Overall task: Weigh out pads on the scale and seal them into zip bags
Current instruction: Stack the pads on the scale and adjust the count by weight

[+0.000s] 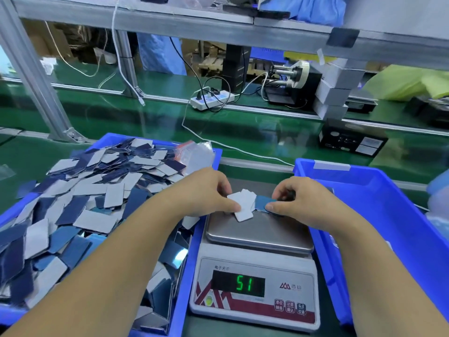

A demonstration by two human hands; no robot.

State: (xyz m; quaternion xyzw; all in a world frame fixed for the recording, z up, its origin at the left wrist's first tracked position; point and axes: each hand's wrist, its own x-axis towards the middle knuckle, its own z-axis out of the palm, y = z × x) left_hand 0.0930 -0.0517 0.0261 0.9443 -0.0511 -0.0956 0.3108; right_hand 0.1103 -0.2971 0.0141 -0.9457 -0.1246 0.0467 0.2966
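The green bench [150, 113] carries two blue bins [379, 190] — scale [255, 276] between — and a power strip [211, 100].

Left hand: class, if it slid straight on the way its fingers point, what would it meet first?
Probably the right hand. The left hand points right across the scale pan, with white pads in its grip; the blue pads come first, though depth is unclear.

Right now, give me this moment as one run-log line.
left hand pinches white rectangular pads | right hand pinches blue pads | over steel pan of white digital scale | green display reads 51
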